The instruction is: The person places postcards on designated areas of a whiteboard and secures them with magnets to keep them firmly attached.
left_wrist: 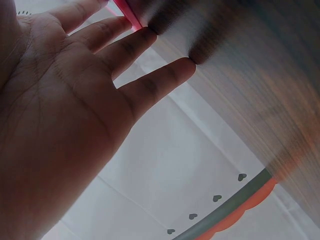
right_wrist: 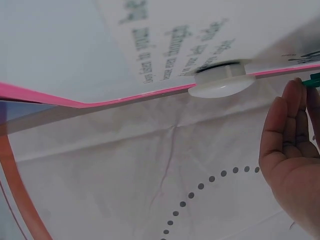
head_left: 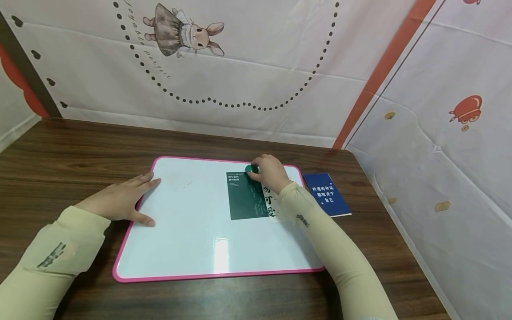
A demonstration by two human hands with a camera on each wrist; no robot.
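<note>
A whiteboard (head_left: 180, 240) with a pink rim lies on the table. My left hand (head_left: 120, 198) rests at its left edge, fingers spread and thumb over the white surface; the left wrist view shows the palm (left_wrist: 60, 105) and straight fingers. With thumb and fingertips my right hand (head_left: 272, 171) pinches a round green magnet (head_left: 251, 169) at the top edge of a dark green card (head_left: 245, 195). Partly under my right hand and sleeve, a white card (head_left: 272, 209) with black characters lies beside the green one. A white round magnet (right_wrist: 222, 82) sits on the white card's top edge.
Just right of the board, a blue card or booklet (head_left: 328, 195) with white writing lies on the wooden table (head_left: 80, 146). White printed cloth (head_left: 260, 53) hangs behind the table's far edge and along its right side.
</note>
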